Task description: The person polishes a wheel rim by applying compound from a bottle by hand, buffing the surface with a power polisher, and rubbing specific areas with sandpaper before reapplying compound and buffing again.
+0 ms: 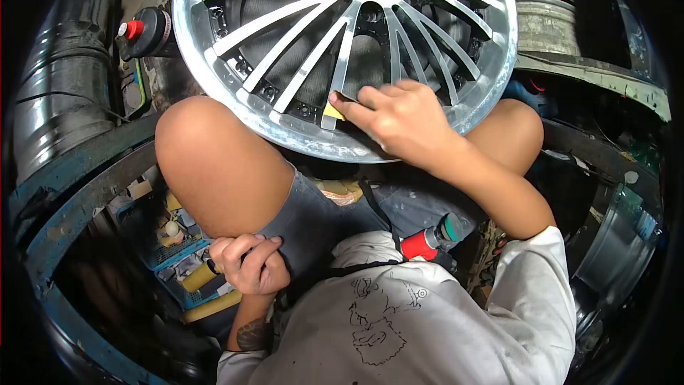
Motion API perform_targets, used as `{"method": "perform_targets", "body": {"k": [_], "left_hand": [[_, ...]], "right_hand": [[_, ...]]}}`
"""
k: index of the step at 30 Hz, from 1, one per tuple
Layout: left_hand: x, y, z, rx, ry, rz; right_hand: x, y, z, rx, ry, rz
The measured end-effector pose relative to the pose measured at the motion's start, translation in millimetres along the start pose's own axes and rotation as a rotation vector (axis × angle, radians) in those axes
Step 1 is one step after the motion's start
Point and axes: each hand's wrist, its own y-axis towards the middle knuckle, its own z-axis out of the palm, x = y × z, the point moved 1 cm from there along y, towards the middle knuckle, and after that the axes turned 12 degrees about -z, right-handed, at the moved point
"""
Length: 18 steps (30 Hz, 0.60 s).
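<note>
A multi-spoke alloy wheel [189, 36] with bright metal spokes and dark recesses lies in front of me, above my knees. My right hand [402, 120] pinches a small folded piece of yellow sandpaper [333, 111] against the lower end of one spoke, near the rim. The fingers partly cover the sandpaper. Down at the left, my left hand [251, 264] rests by my thigh with its fingers curled closed, and nothing shows in it.
A black round object with a red knob [132, 29] stands left of the wheel. Large metal drums [68, 71] are beyond it. A blue basket [146, 242] holds assorted items below. A red and green object [420, 244] lies at my lap; another wheel rim [616, 249] leans at right.
</note>
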Motion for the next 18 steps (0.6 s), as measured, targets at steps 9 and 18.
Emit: {"method": "perform_targets", "body": {"k": [9,18], "left_hand": [[-1.6,2.6,0.0,-0.019,0.025,-0.011],[0.6,-3.2,-3.1,0.023,-0.003,0.020]], "right_hand": [[4.7,-2.0,1.8,0.039,-0.070,0.001],[34.5,-17.3,-62.5,-0.070,0.107,0.132]]}}
